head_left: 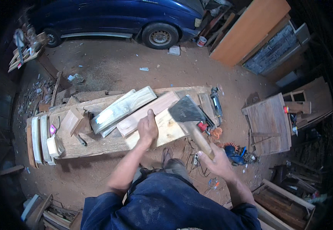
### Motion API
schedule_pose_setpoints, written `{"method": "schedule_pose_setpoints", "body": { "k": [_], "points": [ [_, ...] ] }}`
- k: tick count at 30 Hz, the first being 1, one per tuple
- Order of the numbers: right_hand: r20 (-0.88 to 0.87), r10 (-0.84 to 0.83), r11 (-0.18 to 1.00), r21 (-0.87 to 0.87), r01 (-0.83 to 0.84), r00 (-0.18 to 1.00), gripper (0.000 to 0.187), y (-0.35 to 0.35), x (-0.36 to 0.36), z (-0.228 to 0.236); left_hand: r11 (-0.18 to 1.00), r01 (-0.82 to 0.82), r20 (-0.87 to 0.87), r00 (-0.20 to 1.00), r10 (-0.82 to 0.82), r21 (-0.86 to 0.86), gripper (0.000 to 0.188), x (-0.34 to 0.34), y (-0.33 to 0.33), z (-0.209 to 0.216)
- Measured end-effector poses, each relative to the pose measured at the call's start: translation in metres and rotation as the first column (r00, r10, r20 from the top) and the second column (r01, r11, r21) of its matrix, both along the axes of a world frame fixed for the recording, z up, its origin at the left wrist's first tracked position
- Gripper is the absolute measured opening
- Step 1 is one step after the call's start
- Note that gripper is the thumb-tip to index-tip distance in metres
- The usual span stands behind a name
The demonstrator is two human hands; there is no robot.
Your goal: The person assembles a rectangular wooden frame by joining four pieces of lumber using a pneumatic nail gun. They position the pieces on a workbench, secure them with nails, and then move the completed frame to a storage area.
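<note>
My right hand [217,163] is wrapped round the wooden handle of a hatchet [201,142]. Its broad dark blade is raised over the right part of a pale, knotty board [172,132]. Over that same board, my left hand [148,128] is closed with the thumb pointing away from me. Its curled fingers hide whatever they may grip. A pinkish board [148,114] lies just beyond the pale one. Farther left, greyish planks [124,109] are stacked at a slant across the rough wooden bench [86,147].
Wood blocks [72,120], a dark-handled tool [83,142] and curved strips [40,140] occupy the bench's left end. An angle grinder [216,101] lies at its right end. Cables and a blue machine [235,154] are on the ground. A blue vehicle [109,19] stands beyond.
</note>
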State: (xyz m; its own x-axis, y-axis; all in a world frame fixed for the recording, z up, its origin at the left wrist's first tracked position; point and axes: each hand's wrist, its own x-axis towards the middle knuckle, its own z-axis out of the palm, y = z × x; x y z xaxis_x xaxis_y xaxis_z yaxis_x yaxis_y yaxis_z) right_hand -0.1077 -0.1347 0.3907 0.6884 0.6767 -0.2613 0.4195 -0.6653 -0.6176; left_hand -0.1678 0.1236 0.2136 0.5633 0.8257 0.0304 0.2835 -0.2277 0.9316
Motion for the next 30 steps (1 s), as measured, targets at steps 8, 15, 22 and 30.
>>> {"method": "schedule_pose_setpoints", "body": {
  "k": [8, 15, 22, 30],
  "points": [
    [-0.160, -0.242, 0.968, -0.103, 0.228, 0.957, 0.042, -0.059, 0.079, -0.103, 0.923, 0.380, -0.681, 0.691, -0.242, 0.058, 0.082, 0.054, -0.012, -0.080],
    [-0.380, -0.073, 0.958, -0.283, -0.041, 0.922, 0.053, -0.092, 0.146, -0.173, 0.922, 0.366, -0.823, 0.557, -0.110, 0.125, 0.076, 0.115, -0.045, -0.126],
    [-0.517, 0.007, 0.931, -0.308, -0.194, 0.856, 0.049, -0.078, 0.175, -0.231, 0.937, 0.296, -0.793, 0.609, -0.036, 0.185, 0.069, 0.116, -0.054, -0.143],
    [-0.461, 0.088, 0.946, -0.239, -0.219, 0.883, 0.050, -0.055, 0.205, -0.252, 0.872, 0.249, -0.629, 0.773, 0.083, 0.421, 0.060, 0.118, -0.058, -0.148]
  ]
}}
